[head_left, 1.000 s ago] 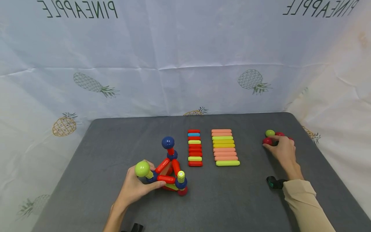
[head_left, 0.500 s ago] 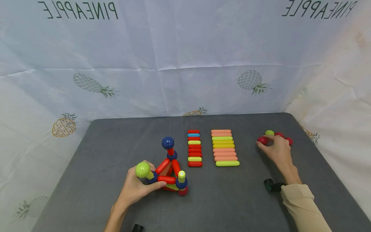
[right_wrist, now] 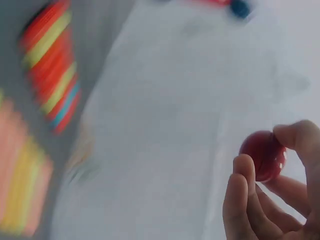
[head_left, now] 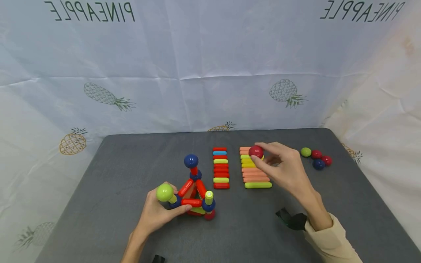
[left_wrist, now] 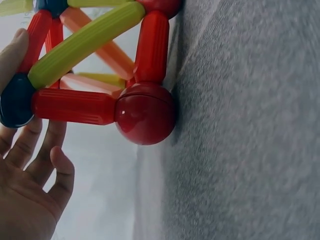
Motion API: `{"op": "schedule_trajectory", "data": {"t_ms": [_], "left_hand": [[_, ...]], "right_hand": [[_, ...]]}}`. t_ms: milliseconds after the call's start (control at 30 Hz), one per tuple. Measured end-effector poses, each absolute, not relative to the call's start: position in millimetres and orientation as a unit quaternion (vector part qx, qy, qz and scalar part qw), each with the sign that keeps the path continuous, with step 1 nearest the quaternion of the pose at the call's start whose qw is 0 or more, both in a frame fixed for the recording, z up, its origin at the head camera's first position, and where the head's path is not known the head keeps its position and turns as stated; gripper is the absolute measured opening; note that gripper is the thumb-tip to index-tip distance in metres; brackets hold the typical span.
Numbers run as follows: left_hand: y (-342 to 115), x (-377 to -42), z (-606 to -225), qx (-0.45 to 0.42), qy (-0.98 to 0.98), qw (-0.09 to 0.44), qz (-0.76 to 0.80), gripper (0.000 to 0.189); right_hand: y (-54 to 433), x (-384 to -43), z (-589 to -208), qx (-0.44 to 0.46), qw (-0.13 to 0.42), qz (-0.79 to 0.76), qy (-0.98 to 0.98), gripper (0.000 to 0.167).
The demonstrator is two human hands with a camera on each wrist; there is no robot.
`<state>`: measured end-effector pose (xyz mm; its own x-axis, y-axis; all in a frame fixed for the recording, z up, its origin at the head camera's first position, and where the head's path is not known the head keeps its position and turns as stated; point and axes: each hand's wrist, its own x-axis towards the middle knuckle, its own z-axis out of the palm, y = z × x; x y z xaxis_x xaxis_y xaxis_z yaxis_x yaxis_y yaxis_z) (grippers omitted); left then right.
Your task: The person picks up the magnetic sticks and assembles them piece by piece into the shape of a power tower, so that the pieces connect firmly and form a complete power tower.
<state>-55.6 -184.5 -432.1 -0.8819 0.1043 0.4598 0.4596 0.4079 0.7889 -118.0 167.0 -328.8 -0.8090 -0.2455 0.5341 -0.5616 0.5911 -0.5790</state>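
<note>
My left hand (head_left: 152, 215) grips the left side of a frame built of rods and balls (head_left: 192, 202), thumb along its front red rod. Blue balls join its upper red rods; a blue ball (head_left: 191, 161) and a green ball (head_left: 165, 192) top two uprights, and a short green rod (head_left: 208, 197) stands bare on the third. In the left wrist view, a red ball (left_wrist: 146, 113) forms a lower corner close to the tabletop. My right hand (head_left: 286, 170) pinches a loose red ball (head_left: 255, 152) between thumb and fingertips, above the row of longer rods.
Short rods (head_left: 221, 170), mostly red, lie in a column right of the frame. Longer orange, yellow and green rods (head_left: 257, 185) form another beside it. Several balls, including a green one (head_left: 306, 152) and a dark blue one (head_left: 318, 164), cluster at the grey table's (head_left: 131, 157) right.
My right hand has picked the red ball from the cluster and carried it left, uncovering the dark blue ball. My left hand and the frame have shifted slightly right.
</note>
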Motion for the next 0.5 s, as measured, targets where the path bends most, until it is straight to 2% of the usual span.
{"op": "schedule_trajectory", "data": {"t_ms": [133, 333, 500], "left_hand": [[-180, -55, -433, -0.171, -0.82, 0.18, -0.516, 0.048], [-177, -55, -433, -0.166, -0.823, 0.185, -0.511, 0.048], [-178, -55, -434, -0.173, -0.821, 0.191, -0.509, 0.048]], "right_hand": [[135, -98, -314, 0.294, 0.151, 0.436, -0.837, 0.039], [103, -79, -312, 0.326, 0.062, 0.443, -0.833, 0.037], [92, -74, -318, 0.333, 0.028, 0.432, -0.838, 0.038]]}}
